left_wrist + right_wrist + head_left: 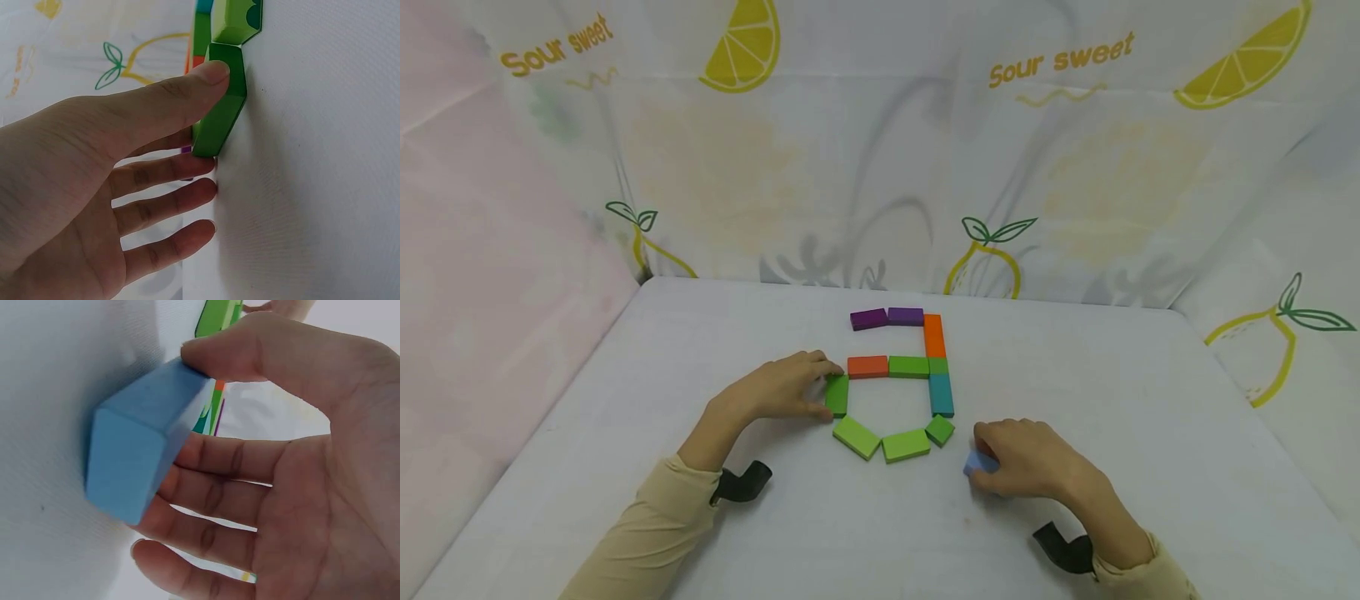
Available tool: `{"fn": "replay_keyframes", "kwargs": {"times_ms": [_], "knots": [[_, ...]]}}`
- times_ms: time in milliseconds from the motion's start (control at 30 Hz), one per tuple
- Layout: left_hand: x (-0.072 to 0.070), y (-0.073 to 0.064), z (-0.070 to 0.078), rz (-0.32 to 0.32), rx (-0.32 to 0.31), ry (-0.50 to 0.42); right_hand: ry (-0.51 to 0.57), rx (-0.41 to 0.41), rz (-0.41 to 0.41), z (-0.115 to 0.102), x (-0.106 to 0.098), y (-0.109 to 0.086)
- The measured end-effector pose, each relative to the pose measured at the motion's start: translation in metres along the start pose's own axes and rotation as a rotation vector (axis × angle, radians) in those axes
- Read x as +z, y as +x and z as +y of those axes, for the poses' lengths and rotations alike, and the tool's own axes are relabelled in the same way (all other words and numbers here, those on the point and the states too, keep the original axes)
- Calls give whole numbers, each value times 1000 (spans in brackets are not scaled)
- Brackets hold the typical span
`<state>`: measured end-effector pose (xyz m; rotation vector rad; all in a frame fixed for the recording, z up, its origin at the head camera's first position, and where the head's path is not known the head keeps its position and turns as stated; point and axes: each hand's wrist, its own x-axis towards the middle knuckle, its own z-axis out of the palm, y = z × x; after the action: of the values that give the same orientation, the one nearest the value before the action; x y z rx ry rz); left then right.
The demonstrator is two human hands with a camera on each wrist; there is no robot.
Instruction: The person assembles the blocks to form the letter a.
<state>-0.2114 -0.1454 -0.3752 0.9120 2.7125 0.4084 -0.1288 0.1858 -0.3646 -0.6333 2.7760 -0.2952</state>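
Several coloured wooden blocks lie on the white tabletop in a digit-like outline. My left hand (778, 390) pinches the dark green block (837, 397) at the outline's left side, thumb on one end and a finger at the other. In the left wrist view, the thumb lies on this block (225, 119) and the other fingers stretch out below it. To the right of the outline, my right hand (1028, 460) grips a light blue block (976, 463) between thumb and fingers. The right wrist view shows this blue block (128, 462) close to the table surface.
Two purple blocks (906, 317) top the outline, with an orange block (934, 336) and a teal block (941, 394) down its right side. A red block (867, 367) and green block (908, 367) cross the middle. Light green blocks (906, 446) form the bottom. A lemon-printed cloth (880, 150) hangs behind.
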Motion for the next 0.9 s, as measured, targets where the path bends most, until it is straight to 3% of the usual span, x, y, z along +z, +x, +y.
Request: {"fn": "replay_keyframes", "kwargs": {"times_ms": [567, 900], "knots": [[1, 0, -1, -4, 0, 15, 2, 46, 56, 3, 6, 11], [1, 1, 0, -3, 2, 19, 9, 21, 111, 1, 6, 11]]}}
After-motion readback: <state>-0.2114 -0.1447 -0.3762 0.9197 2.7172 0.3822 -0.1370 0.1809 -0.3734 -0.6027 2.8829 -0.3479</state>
